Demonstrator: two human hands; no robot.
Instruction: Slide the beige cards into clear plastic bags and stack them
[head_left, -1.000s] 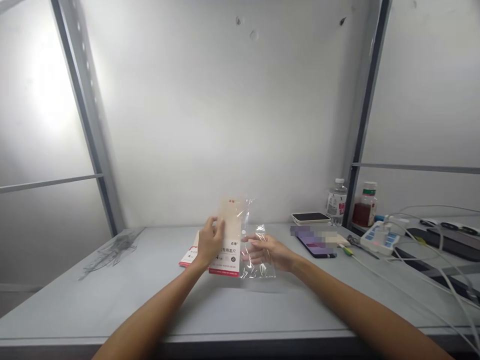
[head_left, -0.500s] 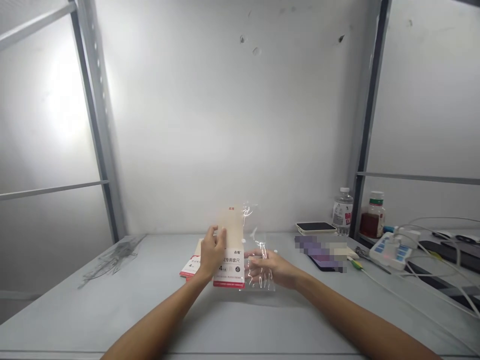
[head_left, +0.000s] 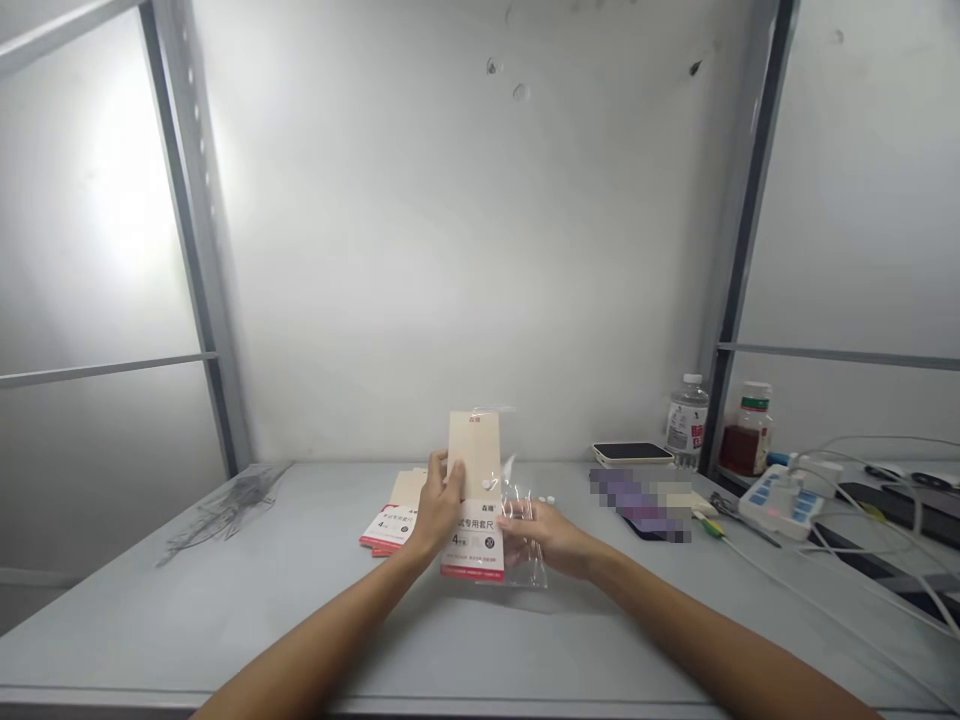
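Note:
My left hand (head_left: 437, 508) is closed on a tall printed cardboard card (head_left: 475, 455), cream above and white with a red band below. It stands upright over the table, thumb on its front face. A clear plastic bag (head_left: 534, 568) is at the card's right, partly overlapped by it. My right hand (head_left: 559, 538) grips the bag, its fingertips close to the card's right edge; whether they touch the card I cannot tell. Behind my left wrist lies a small stack of similar cards (head_left: 394, 518) on the table, partly hidden.
At the left of the grey table (head_left: 315, 610) lies a heap of clear plastic bags (head_left: 229, 510). To the right are a phone (head_left: 632, 454), a purple item (head_left: 637, 505), a water bottle (head_left: 686, 425), a jar (head_left: 746, 435), a power strip (head_left: 776, 505) and trailing cables.
My left hand has moved the card a little to the right, so it overlaps more of the bag. More of the card stack shows at left. My right hand stays about in place.

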